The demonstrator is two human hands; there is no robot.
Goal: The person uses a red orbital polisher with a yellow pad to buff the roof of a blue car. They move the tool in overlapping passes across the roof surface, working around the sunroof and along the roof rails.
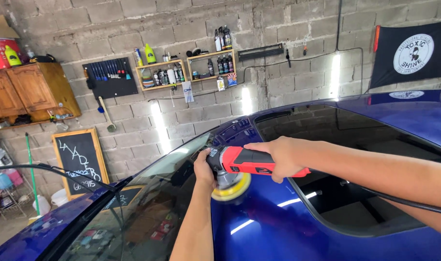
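The right hand [282, 157] is clenched around the rear handle of the red and black handheld electric polisher [244, 163], fingers wrapped over the top of the red body; the left hand [204, 169] grasps the black front head of the same tool, its fingers hidden behind the housing. The polisher lies roughly level above the glossy dark blue car roof [264, 222], with its round yellow foam pad [231, 192] pressed flat on the paint just behind the top edge of the tinted windscreen [148, 208] and just ahead of the dark glass sunroof panel [356, 145]. A black power cable [414, 203] runs from the tool's rear, passes under the right forearm and is cut off at the right edge of the frame. On the grey block wall, two open wooden box shelves [184, 67] hold upright bottles and spray containers; their contents cannot be made out at this distance. A black wall panel [110, 77] beside them carries a row of slim blue-handled tools. A brown wooden cabinet [31, 89] at the left has closed doors, so its interior is hidden; a yellow-green bottle [12, 55] stands on top. A framed chalkboard [80, 162] leans against the wall below, its lower part hidden by the car, and a black flag [414, 53] hangs at upper right
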